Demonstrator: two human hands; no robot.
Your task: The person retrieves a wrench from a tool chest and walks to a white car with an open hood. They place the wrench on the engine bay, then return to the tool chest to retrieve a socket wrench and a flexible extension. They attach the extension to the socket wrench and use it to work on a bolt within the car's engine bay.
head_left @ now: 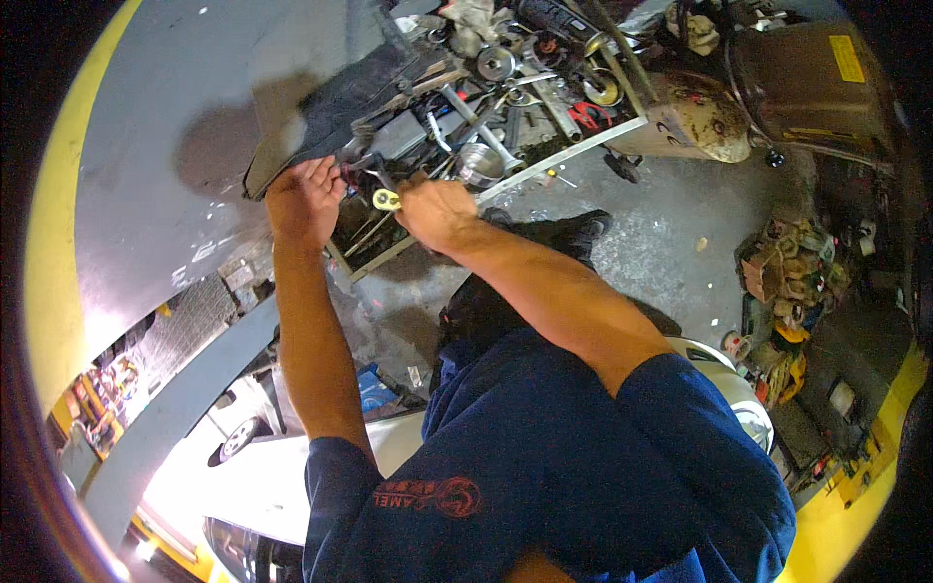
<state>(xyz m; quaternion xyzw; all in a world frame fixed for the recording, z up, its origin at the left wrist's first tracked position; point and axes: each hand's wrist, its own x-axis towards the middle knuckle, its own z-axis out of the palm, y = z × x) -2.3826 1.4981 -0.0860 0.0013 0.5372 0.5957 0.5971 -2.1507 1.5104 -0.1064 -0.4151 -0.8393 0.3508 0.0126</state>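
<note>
My right hand [433,212] is closed on a tool with a round yellow-and-black end [385,199], beside a dark metal piece [360,148]. To its left, my left hand [303,202] has its fingers curled at the lower edge of a dark, bulky black piece [326,117] against the grey surface [175,87]; what those fingers grip is hidden. Just beyond both hands lies a metal-framed tray [593,139] crowded with wrenches, round metal parts [497,63], a steel cylinder [480,167] and red-handled pliers [589,116].
At the upper right stand a rusty tank [708,121] and a brown container [802,87]. A cluttered pile of parts [777,282] lies on the right. My shoe [589,229] is on the grey floor [671,223]. A white car [253,466] shows at lower left.
</note>
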